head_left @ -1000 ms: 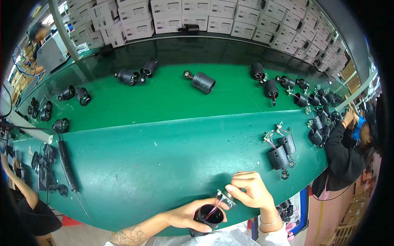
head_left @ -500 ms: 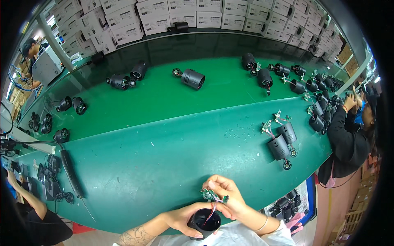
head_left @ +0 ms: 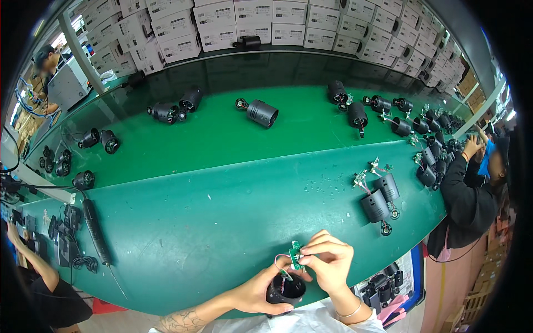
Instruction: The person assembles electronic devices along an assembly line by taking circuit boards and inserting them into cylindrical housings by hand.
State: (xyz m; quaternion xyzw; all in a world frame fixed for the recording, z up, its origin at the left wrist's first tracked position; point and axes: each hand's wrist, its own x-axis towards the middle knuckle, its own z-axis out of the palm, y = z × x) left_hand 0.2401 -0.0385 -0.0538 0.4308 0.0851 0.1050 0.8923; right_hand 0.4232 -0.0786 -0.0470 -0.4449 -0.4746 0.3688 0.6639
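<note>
At the table's near edge my left hand [head_left: 256, 291] wraps round a black cylindrical housing [head_left: 287, 299], its open mouth facing up. Thin wires rise from inside it to a green circuit board [head_left: 296, 255] above the rim. The fingertips of my right hand [head_left: 328, 260] pinch that board on its right side. A smaller board [head_left: 285, 274] shows at the housing's mouth, close to my left fingers. To the right on the green table lie two more housings, a nearer one [head_left: 375, 206] and a farther one [head_left: 387, 187], with boards wired to them.
An electric screwdriver [head_left: 97, 233] with a long thin bit lies at the left, beside black adapters and cables [head_left: 68, 238]. More housings [head_left: 261, 113] stand along the raised far strip. White boxes [head_left: 216, 25] are stacked behind. A co-worker in black [head_left: 472, 188] works at the right.
My right hand has moved right and turned, now holding the board upright at its edge. The housing has shifted slightly right with my left hand, and a small board now shows at its mouth.
</note>
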